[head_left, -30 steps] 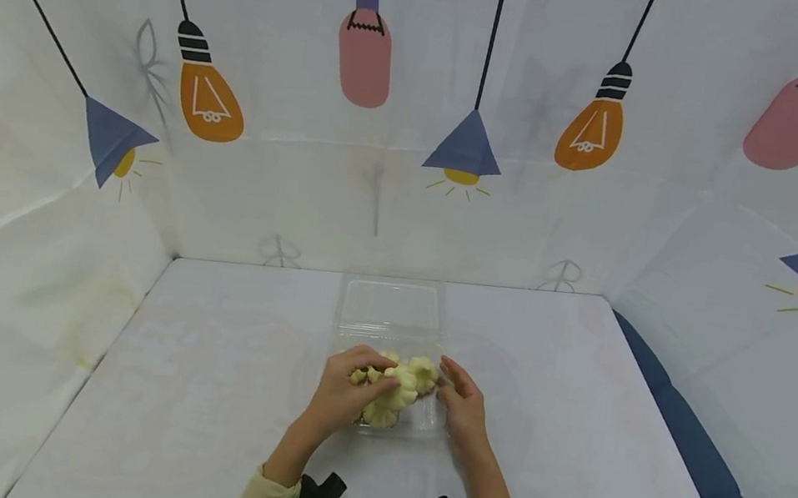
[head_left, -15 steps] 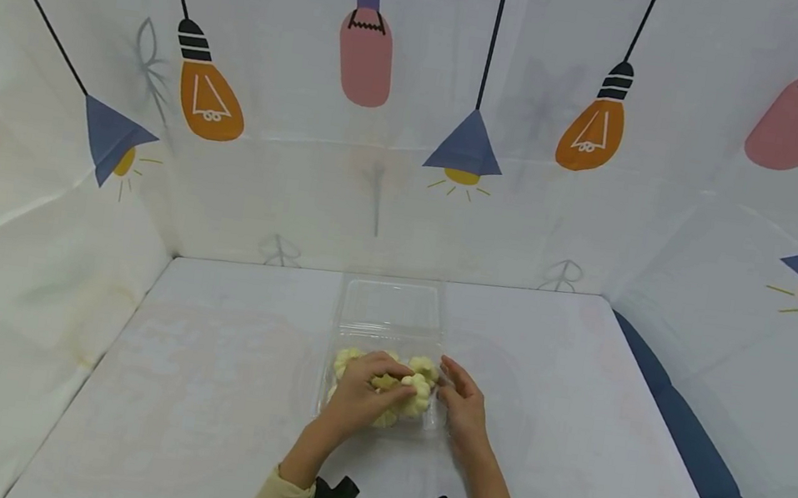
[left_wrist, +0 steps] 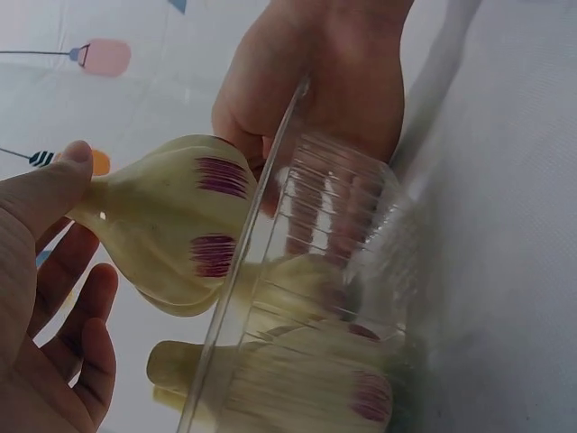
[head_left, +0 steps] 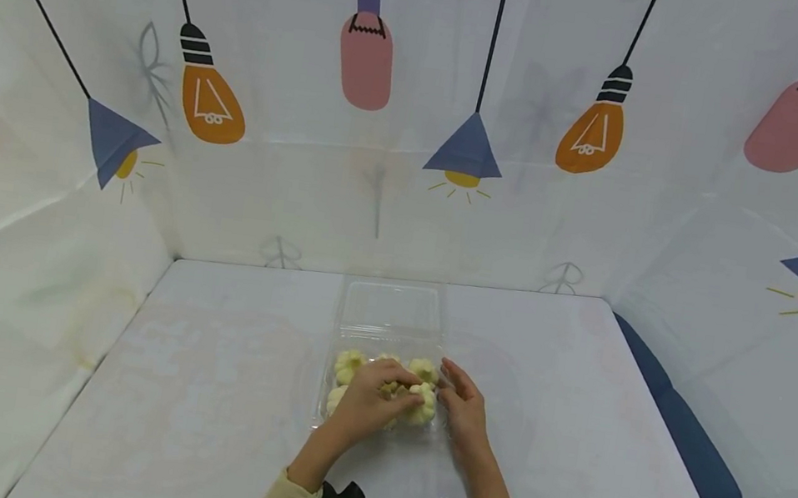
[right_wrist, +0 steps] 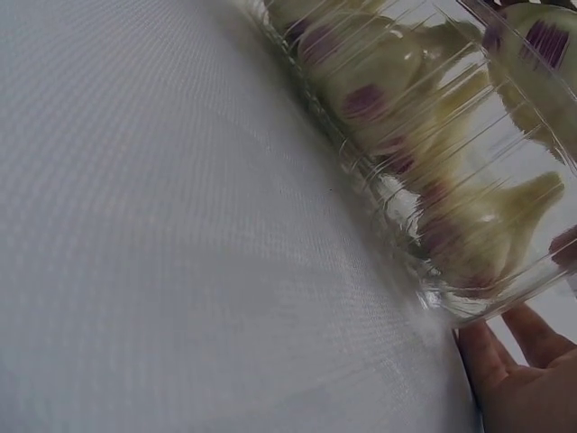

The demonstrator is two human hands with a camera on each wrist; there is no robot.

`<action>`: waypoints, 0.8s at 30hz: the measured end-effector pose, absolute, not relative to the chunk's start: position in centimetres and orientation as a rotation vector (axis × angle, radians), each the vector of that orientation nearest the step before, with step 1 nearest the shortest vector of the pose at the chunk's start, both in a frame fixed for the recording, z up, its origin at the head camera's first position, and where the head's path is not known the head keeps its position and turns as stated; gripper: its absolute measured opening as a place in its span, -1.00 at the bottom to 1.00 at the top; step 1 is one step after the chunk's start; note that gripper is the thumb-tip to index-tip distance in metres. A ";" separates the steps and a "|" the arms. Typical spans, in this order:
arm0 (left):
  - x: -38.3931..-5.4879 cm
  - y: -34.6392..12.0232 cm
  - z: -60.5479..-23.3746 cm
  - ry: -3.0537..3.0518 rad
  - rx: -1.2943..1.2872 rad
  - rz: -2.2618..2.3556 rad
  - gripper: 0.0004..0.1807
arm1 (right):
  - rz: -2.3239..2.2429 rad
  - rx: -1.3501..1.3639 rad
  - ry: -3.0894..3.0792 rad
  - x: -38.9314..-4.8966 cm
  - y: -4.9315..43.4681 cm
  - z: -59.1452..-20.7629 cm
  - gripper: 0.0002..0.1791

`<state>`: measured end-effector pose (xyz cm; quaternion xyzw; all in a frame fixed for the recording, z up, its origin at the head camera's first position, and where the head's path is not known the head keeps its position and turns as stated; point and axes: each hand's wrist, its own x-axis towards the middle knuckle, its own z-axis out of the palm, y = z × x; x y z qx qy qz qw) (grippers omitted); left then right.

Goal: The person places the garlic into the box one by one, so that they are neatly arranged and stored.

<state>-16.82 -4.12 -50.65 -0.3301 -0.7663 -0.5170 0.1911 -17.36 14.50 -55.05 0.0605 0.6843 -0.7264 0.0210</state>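
Note:
Between thumb and fingers, my left hand pinches a garlic bulb by its stem. The bulb is pale with purple streaks; in the left wrist view this garlic bulb hangs at the rim of a clear plastic box. Seen from the head, it is over the box's front right corner. Several other garlic bulbs sit inside, partly hidden by my left hand. My right hand rests against the box's right side, fingers extended; in the right wrist view its fingers touch the clear wall.
The box's clear lid lies folded back towards the rear of the white table. White cloth walls with printed lamps enclose the table's back and sides. Blue material runs along the right edge.
My left hand has moved right with the pinched garlic bulb, from over the box's middle to its front right corner. Bulbs on the left have come into sight. My right hand stays put.

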 end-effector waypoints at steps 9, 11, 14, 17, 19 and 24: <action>-16.8 -3.8 -50.9 -2.200 -0.907 -1.401 -0.79 | -2.256 0.161 2.157 -17.4 14.5 -55.1 -0.42; -16.8 -3.7 -51.1 -2.211 -0.907 -1.397 -0.80 | -2.256 0.165 2.153 -17.3 14.5 -55.0 -0.42; -16.8 -3.7 -51.2 -2.223 -0.909 -1.403 -0.80 | -2.254 0.159 2.135 -17.3 14.6 -54.9 -0.42; -16.8 -3.7 -51.4 -2.234 -0.911 -1.395 -0.80 | -2.265 0.160 2.098 -17.2 14.6 -54.6 -0.42; -16.7 -3.7 -51.5 -2.241 -0.909 -1.387 -0.80 | -2.268 0.150 2.087 -17.0 14.6 -54.0 -0.42; -16.7 -3.6 -51.6 -2.241 -0.915 -1.361 -0.78 | -2.254 0.133 2.097 -16.3 14.3 -52.1 -0.43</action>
